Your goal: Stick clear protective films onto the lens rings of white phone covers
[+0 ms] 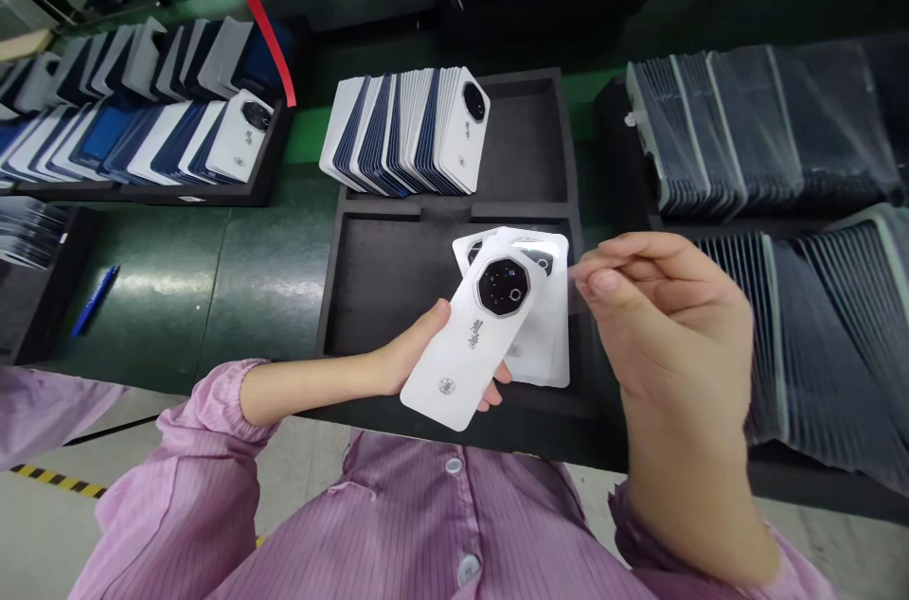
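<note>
Over the near edge of the black tray [383, 283], the left hand [412, 351] grips a white panel [463, 344], face up, its long axis slanting so the dark camera end points toward the tray's far right corner. It partly hides other panels [548, 326] beneath, and most left fingers. Beyond the tray's right edge, the right hand [671, 344] pinches thumb and fingertips together; whether around anything, I cannot tell.

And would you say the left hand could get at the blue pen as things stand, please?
Probably not straight away: the left hand is occupied holding a white panel, though the blue pen lies uncovered on the green tabletop.
</note>
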Available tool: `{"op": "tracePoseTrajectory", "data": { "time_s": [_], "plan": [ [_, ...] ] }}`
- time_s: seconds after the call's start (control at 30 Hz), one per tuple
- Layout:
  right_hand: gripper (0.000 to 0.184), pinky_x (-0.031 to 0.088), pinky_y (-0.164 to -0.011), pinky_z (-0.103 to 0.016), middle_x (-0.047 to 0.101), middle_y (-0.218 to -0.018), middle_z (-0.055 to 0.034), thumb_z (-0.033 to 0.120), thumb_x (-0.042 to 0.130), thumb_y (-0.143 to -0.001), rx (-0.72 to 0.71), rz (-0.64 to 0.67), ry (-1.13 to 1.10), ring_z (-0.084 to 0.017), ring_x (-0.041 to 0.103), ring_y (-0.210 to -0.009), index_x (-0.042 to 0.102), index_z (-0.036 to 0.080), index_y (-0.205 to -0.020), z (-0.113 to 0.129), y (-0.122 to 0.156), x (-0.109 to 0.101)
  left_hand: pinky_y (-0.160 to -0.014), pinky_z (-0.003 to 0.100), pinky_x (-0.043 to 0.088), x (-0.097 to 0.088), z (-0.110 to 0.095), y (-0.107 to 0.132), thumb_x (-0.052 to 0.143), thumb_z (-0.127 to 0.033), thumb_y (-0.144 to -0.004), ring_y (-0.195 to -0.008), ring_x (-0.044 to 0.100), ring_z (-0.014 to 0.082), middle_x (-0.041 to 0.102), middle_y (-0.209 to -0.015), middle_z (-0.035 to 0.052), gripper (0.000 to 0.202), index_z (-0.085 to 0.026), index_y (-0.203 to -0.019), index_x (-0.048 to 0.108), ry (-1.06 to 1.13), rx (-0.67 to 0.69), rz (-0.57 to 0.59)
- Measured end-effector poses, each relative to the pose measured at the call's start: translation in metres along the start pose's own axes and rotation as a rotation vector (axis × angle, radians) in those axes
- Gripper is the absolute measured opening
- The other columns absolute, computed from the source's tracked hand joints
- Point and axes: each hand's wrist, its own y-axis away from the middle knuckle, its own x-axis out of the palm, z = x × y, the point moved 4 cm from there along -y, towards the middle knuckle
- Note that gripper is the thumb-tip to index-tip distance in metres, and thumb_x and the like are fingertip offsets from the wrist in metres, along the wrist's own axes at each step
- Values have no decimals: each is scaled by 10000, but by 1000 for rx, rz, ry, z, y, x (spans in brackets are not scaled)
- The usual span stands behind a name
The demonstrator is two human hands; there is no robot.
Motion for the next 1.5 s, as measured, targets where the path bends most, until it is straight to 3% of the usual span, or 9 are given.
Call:
{"op": "tracePoseTrajectory", "data": {
  "time_s": [0.33, 0.7, 0.87, 1.0, 1.07, 1.17, 1.23, 1.33, 1.5],
  "plan": [
    [152, 572, -709, -311, 705, -876, -22, 288, 804, -805, -72, 76, 240, -187, 673, -788, 761, 277, -950, -2, 6, 7, -804, 402, 515, -1, 2, 0, 399, -799, -854, -804, 650, 233, 686, -987, 160, 805, -72, -1069, 671, -70, -26, -6],
    [178, 532, -663, -310, 712, -870, -12, 240, 720, -883, -139, 223, 324, -187, 672, -796, 724, 284, -1056, -2, 7, 10, -699, 338, 538, 1, 0, 0, 575, -864, -687, -748, 653, 214, 689, -919, 130, 845, -82, -987, 678, -100, -19, -20],
    [362, 524, -774, -414, 673, -991, -32, 216, 722, -856, -414, 200, 642, -245, 642, -883, 642, 339, -1187, 2, 9, 16, -713, 356, 526, -1, 1, -1, 553, -841, -733, -768, 652, 226, 693, -942, 154, 821, -79, -1013, 675, -111, 5, -36],
    [859, 481, -928, -513, 467, -1342, -99, 346, 916, -634, -627, 1, 684, -373, 468, -1232, 472, 360, -1369, 7, 11, 13, -745, 363, 515, 1, -1, 0, 582, -855, -690, -793, 652, 237, 696, -1000, 172, 850, -83, -1033, 681, -95, 96, -56],
    [967, 487, -909, -515, 474, -1342, -111, 394, 914, -621, -546, 95, 638, -373, 491, -1213, 388, 341, -1430, 1, 9, 16, -770, 372, 516, 2, -2, 2, 609, -844, -678, -814, 661, 249, 697, -1040, 183, 851, -90, -1066, 682, -137, 153, -69],
    [675, 528, -813, -451, 612, -1166, -82, 364, 817, -736, -258, 289, 555, -294, 632, -986, 496, 292, -1325, -12, 4, 19, -807, 393, 522, 5, -2, 3, 539, -858, -722, -868, 679, 277, 700, -1090, 186, 861, -106, -1111, 694, -262, 176, -110],
    [435, 542, -734, -378, 659, -1037, -49, 349, 775, -776, -124, 282, 395, -242, 662, -863, 578, 273, -1157, -16, -3, 14, -875, 417, 511, 7, -5, 3, 439, -857, -784, -954, 676, 299, 709, -1090, 165, 854, -126, -1136, 706, -419, 210, -163],
    [349, 540, -707, -322, 676, -982, -35, 382, 774, -782, -71, 139, 180, -219, 660, -856, 591, 258, -1052, -17, -18, -4, -982, 446, 464, 9, -22, 8, 328, -815, -861, -1114, 618, 309, 689, -1161, 145, 834, -164, -1263, 660, -696, 377, -238],
    [341, 510, -794, -453, 658, -989, -83, 415, 713, -790, -130, 209, 599, -295, 624, -906, 612, 224, -1054, -31, -36, -10, -1190, 438, 244, -5, -62, 22, 663, -620, -815, -1357, 428, 288, 481, -1462, 162, 743, -166, -1391, 542, -763, 474, -503]
  ]
}}
